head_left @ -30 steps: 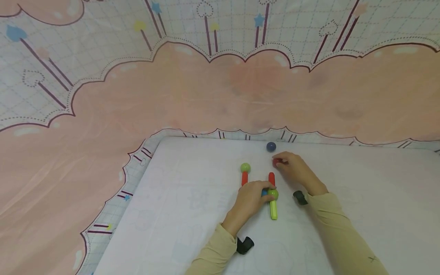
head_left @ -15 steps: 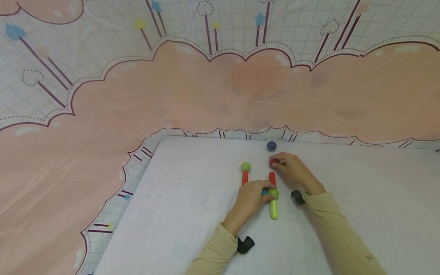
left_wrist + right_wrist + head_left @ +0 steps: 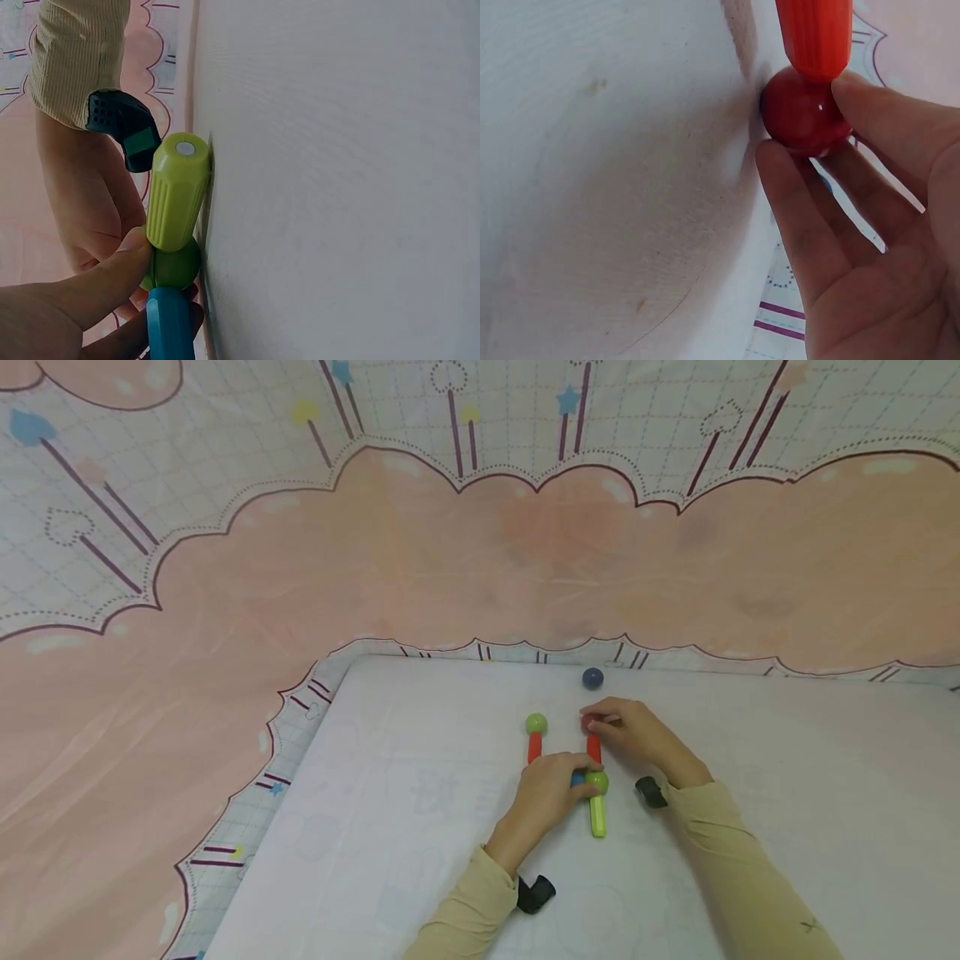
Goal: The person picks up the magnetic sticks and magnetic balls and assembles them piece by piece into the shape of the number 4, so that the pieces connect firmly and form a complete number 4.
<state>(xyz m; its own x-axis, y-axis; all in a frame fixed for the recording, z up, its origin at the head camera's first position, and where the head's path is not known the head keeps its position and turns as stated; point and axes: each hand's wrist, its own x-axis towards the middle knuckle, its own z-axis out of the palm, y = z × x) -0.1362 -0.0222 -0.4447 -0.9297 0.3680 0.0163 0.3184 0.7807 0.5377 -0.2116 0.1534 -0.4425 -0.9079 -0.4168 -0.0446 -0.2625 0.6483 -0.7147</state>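
My left hand point(image 3: 551, 785) grips a green ball point(image 3: 597, 782) between thumb and fingers, at the joint of several rods. From that ball a yellow-green rod point(image 3: 178, 191) points toward me, a blue rod point(image 3: 170, 322) runs left under the hand, and a red rod point(image 3: 594, 749) points away. At the red rod's far end my right hand point(image 3: 637, 731) pinches a dark red ball point(image 3: 802, 112), which meets the rod's tip in the right wrist view. Left of these, a second red rod point(image 3: 534, 746) carries a light green ball point(image 3: 536, 723); its near end is hidden behind the left hand.
A dark blue ball point(image 3: 592, 678) lies alone near the far edge of the white tabletop point(image 3: 420, 710). Behind it hangs a printed pink and white cloth point(image 3: 480, 560). Each wrist wears a black camera mount point(image 3: 536, 894).
My right hand has moved the red ball left and slightly nearer, onto the far end of the red rod. The left hand keeps its grip at the green ball.
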